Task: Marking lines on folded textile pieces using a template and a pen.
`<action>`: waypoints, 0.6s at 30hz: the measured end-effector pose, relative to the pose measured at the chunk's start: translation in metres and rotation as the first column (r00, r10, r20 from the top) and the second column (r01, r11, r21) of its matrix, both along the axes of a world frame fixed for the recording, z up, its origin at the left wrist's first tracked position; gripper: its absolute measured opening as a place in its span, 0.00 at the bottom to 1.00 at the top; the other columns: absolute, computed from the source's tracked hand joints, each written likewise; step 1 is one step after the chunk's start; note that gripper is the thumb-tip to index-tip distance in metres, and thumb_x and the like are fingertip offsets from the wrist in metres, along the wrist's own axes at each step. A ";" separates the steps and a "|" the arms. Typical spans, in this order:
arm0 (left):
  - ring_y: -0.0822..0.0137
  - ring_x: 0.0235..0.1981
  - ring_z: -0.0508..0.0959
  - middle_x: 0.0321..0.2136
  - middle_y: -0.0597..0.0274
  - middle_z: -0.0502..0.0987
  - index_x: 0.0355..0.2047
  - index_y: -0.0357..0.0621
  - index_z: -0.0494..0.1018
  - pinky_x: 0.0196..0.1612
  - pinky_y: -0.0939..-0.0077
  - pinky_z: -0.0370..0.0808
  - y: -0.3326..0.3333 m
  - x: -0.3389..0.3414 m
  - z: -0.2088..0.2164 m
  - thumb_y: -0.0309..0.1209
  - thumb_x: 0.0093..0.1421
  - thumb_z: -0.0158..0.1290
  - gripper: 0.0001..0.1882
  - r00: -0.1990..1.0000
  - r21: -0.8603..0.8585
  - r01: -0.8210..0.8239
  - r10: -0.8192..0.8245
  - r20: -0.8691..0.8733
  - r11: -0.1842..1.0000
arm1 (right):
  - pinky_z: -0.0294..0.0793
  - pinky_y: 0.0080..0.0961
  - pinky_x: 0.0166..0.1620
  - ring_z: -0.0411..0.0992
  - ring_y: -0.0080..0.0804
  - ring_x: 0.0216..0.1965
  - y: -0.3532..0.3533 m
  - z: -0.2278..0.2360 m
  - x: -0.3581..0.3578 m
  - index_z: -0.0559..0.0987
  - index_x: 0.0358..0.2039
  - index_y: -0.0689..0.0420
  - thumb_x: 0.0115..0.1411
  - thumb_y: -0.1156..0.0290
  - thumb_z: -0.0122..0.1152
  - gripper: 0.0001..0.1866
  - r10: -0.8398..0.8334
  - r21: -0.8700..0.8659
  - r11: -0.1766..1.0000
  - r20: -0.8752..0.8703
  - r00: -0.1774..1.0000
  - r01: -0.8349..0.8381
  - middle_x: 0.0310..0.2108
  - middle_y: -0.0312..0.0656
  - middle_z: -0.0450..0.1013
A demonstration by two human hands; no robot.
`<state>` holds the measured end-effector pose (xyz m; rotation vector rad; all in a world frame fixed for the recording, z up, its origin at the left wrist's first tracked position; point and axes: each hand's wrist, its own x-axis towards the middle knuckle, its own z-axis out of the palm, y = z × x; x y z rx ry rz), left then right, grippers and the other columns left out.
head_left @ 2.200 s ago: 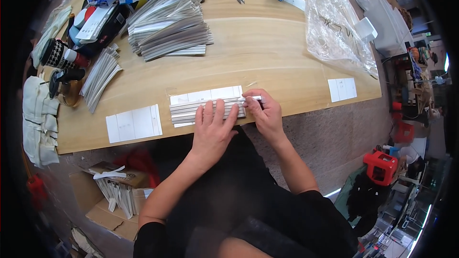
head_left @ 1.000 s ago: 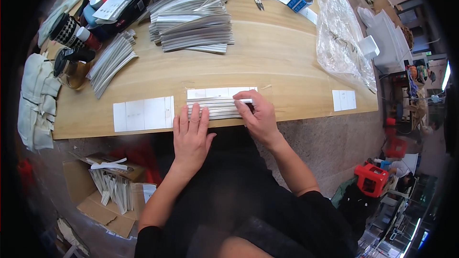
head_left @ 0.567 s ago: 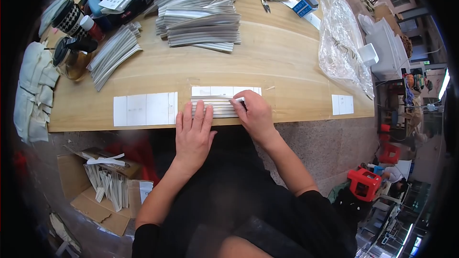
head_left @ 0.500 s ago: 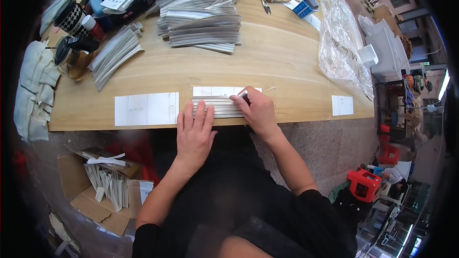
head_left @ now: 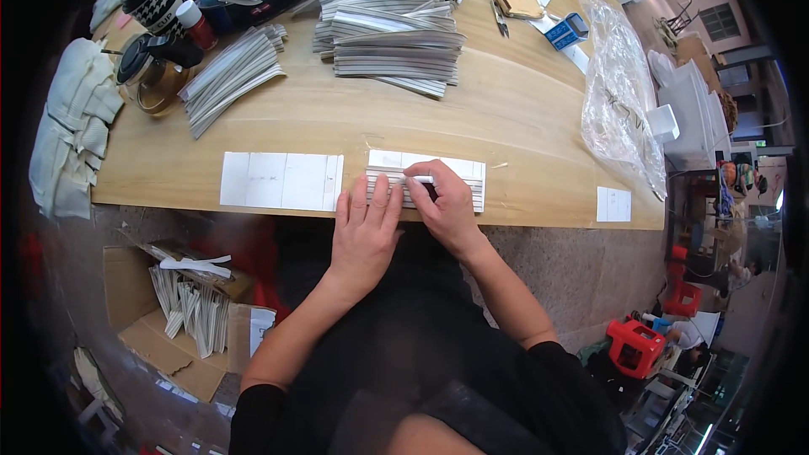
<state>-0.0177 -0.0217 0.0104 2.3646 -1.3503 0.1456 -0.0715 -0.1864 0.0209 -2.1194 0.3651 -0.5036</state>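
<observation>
Several narrow pale strips (head_left: 465, 189) lie side by side on a white marked card (head_left: 389, 157) fixed at the table's front edge. My left hand (head_left: 365, 244) rests flat across their left part, fingers stretched out. Just right of it, my right hand (head_left: 447, 212) is closed around a slim white pen (head_left: 421, 179). The pen's tip end points left, over the strips near my left fingertips; whether it touches them I cannot tell. A second white card (head_left: 282, 181) with drawn lines lies to the left.
Behind stand a large pile of strips (head_left: 396, 42) and a smaller bundle (head_left: 234, 76). A glass pot (head_left: 156, 84), a cup and folded cloth (head_left: 74, 122) sit at left. Clear plastic wrap (head_left: 619, 93) lies at right. On the floor, a cardboard box (head_left: 181, 362) holds more strips.
My right hand has shifted left along the strips toward my left fingers, and the pen has tilted nearly level. The whole view has also shifted, with the table things appearing further right.
</observation>
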 end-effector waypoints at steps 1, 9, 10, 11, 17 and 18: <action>0.45 0.65 0.63 0.63 0.51 0.64 0.62 0.45 0.67 0.63 0.47 0.62 -0.001 0.000 0.000 0.34 0.47 0.69 0.41 1.000 -0.002 -0.001 0.001 0.000 1.000 | 0.77 0.27 0.39 0.78 0.35 0.36 -0.001 -0.002 0.000 0.79 0.39 0.61 0.63 0.74 0.61 0.06 0.008 -0.039 0.999 0.006 1.000 -0.008 0.37 0.46 0.78; 0.48 0.64 0.65 0.60 0.53 0.67 0.59 0.43 0.70 0.62 0.49 0.63 -0.002 0.004 0.005 0.38 0.49 0.67 0.36 1.000 -0.008 0.002 -0.002 0.026 1.000 | 0.73 0.26 0.30 0.75 0.29 0.26 -0.015 -0.001 0.023 0.78 0.35 0.60 0.65 0.71 0.62 0.06 0.086 -0.306 0.950 0.043 0.995 -0.069 0.28 0.38 0.77; 0.48 0.62 0.66 0.59 0.53 0.69 0.58 0.43 0.71 0.60 0.50 0.64 -0.003 0.007 0.007 0.38 0.50 0.66 0.35 1.000 -0.030 0.007 -0.007 0.014 1.000 | 0.72 0.24 0.28 0.73 0.25 0.23 -0.018 0.004 0.027 0.77 0.34 0.60 0.66 0.69 0.61 0.07 0.047 -0.124 0.991 -0.030 0.998 -0.051 0.26 0.36 0.76; 0.48 0.62 0.66 0.59 0.53 0.69 0.58 0.43 0.71 0.60 0.50 0.64 -0.005 0.010 0.010 0.38 0.50 0.66 0.35 1.000 -0.034 0.012 -0.011 0.028 0.999 | 0.70 0.20 0.26 0.69 0.18 0.20 -0.025 0.015 0.021 0.76 0.33 0.58 0.69 0.66 0.59 0.10 -0.151 0.661 0.713 -0.182 0.972 0.234 0.25 0.33 0.74; 0.52 0.43 0.70 0.35 0.54 0.70 0.29 0.42 0.72 0.49 0.56 0.66 -0.029 0.044 0.016 0.29 0.51 0.62 0.10 0.998 -0.258 0.055 -0.047 0.034 0.965 | 0.77 0.23 0.37 0.74 0.25 0.32 -0.062 -0.032 0.004 0.75 0.35 0.56 0.71 0.65 0.52 0.10 -0.061 0.131 0.990 0.069 0.996 0.051 0.33 0.39 0.77; 0.52 0.44 0.70 0.35 0.53 0.70 0.28 0.42 0.72 0.50 0.55 0.65 -0.024 0.058 0.011 0.28 0.52 0.60 0.08 0.999 -0.252 0.026 -0.015 0.047 0.967 | 0.78 0.26 0.40 0.75 0.26 0.34 -0.052 -0.013 0.011 0.76 0.38 0.58 0.70 0.69 0.50 0.08 -0.147 0.736 0.655 -0.095 0.985 0.169 0.35 0.41 0.78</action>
